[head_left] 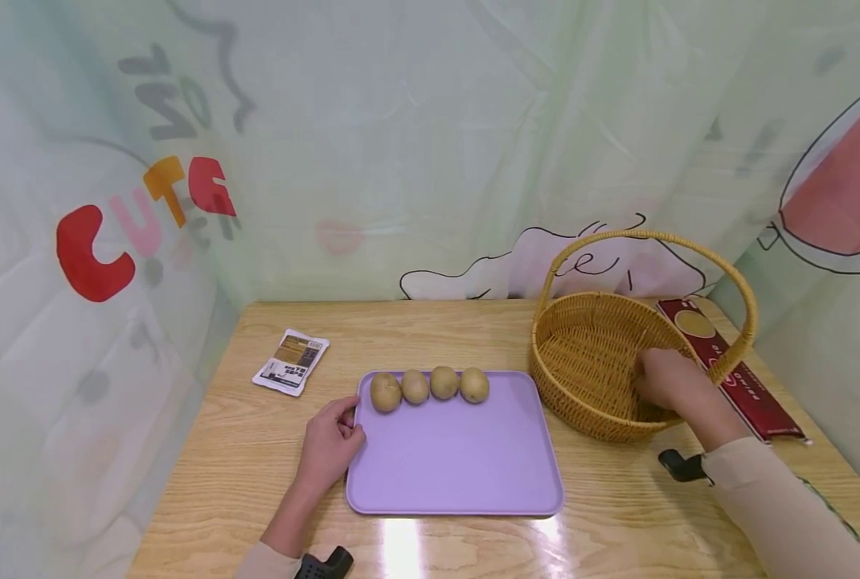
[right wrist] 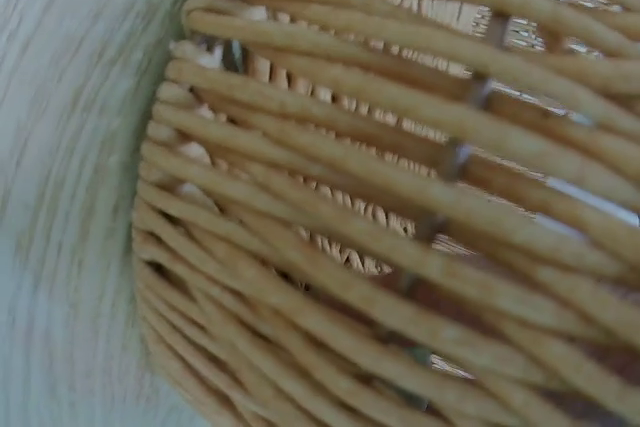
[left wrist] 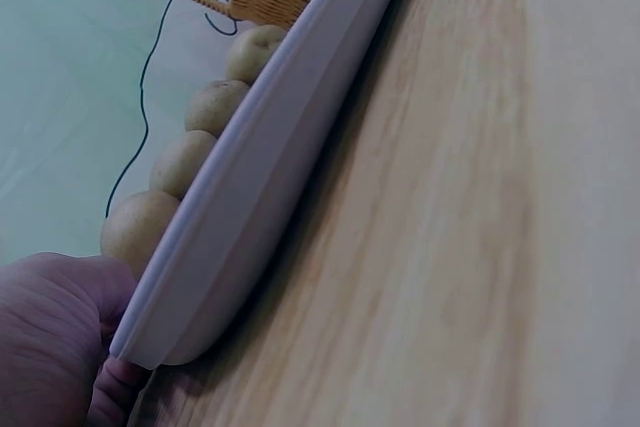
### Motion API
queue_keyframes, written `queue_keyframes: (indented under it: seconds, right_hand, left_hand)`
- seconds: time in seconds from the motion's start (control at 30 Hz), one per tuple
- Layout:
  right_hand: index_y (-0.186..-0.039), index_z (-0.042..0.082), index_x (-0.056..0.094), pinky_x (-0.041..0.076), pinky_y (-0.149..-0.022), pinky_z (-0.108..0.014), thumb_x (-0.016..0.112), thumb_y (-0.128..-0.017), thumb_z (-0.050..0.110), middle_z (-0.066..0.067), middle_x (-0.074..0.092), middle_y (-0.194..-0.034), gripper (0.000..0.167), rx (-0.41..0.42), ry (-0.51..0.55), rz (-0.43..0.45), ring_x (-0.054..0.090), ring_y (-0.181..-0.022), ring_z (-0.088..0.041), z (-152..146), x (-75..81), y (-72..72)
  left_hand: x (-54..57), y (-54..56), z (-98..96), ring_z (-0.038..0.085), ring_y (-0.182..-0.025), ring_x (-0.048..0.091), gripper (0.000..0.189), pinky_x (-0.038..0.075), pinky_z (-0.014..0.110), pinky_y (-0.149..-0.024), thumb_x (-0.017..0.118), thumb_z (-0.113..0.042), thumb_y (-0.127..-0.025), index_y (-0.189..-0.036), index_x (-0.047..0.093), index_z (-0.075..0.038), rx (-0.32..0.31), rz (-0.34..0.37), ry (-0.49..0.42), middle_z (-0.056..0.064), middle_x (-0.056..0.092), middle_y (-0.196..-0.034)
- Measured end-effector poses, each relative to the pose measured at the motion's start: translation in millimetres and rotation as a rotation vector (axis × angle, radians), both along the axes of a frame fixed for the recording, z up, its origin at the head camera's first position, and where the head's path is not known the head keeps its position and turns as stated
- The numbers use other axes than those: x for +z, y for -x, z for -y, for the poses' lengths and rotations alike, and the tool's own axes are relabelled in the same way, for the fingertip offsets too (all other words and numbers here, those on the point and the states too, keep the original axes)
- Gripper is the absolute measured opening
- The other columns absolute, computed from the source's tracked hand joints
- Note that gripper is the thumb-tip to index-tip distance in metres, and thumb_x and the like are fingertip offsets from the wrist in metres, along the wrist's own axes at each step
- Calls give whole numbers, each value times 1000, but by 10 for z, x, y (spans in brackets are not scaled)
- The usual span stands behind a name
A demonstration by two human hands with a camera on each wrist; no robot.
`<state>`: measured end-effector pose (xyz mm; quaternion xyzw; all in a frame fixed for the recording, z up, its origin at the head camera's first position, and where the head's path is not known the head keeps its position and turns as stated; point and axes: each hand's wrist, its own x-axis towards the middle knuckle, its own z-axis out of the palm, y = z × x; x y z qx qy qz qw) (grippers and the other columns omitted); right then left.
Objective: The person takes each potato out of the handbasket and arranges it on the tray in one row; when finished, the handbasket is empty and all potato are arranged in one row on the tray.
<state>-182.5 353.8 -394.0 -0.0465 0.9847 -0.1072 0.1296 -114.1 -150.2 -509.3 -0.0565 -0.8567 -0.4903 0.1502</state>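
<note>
A lilac tray (head_left: 459, 466) lies on the table, with several potatoes (head_left: 444, 383) in a row along its far edge. My left hand (head_left: 331, 438) holds the tray's left rim; in the left wrist view, the hand (left wrist: 55, 332) has fingers both above and below the rim. To the right of the tray stands a wicker basket (head_left: 582, 410) with a tall arched handle. My right hand (head_left: 667, 378) reaches down inside it, near its right side. Its fingertips are hidden, so what they hold does not show. The basket's woven wall (right wrist: 380, 167) fills most of the right wrist view.
A small foil-like packet (head_left: 291, 363) lies at the back left of the wooden table (head_left: 394, 334). Behind and right of the basket is a long dark red package (head_left: 755, 394). A printed curtain (head_left: 401, 161) hangs behind the table. The basket handle arches above my right forearm.
</note>
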Motion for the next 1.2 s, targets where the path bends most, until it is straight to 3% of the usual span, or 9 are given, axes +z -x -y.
queue_keyframes:
  seconds: [0.2, 0.47, 0.67, 0.9, 1.2]
  right_hand:
    - [-107, -9, 61, 50, -62, -43, 66, -85, 15, -18, 62, -89, 33, 18, 51, -50, 56, -71, -26, 54, -8, 29]
    - [-105, -5, 64, 50, -65, -46, 66, -85, 15, -13, 64, -88, 29, 98, 80, -187, 55, -73, -25, 294, 126, 22]
    - [-107, -4, 64, 49, -65, -43, 67, -81, 11, -11, 63, -89, 30, 119, 115, -211, 53, -75, -26, 502, 256, -8]
    - [-99, 1, 64, 42, -62, -37, 74, -73, 9, -7, 57, -82, 29, 155, 150, -245, 50, -74, -24, 736, 386, -29]
    - [-106, 0, 65, 43, -63, -37, 79, -74, 15, -7, 59, -85, 37, 177, 179, -271, 51, -74, -24, 962, 446, -40]
  left_hand:
    - [-5, -3, -7, 7, -58, 50, 43, 45, 20, -51, 66, 9, -69, -112, 67, 5, 3, 2, -4, 3, 57, -75]
    - [10, -12, -3, 6, -57, 50, 43, 45, 20, -50, 66, 9, -69, -112, 67, 6, 5, -4, -1, 3, 57, -75]
    - [5, -9, -4, 6, -57, 49, 42, 44, 19, -50, 66, 9, -69, -111, 68, 6, 0, -9, -7, 4, 57, -75]
    - [10, -10, -13, 7, -58, 50, 42, 45, 20, -51, 65, 9, -69, -111, 68, 6, 11, -30, 11, 6, 58, -76]
    - [24, -16, -37, 7, -60, 51, 42, 45, 20, -51, 64, 9, -67, -109, 69, 6, 33, -64, 51, 7, 61, -77]
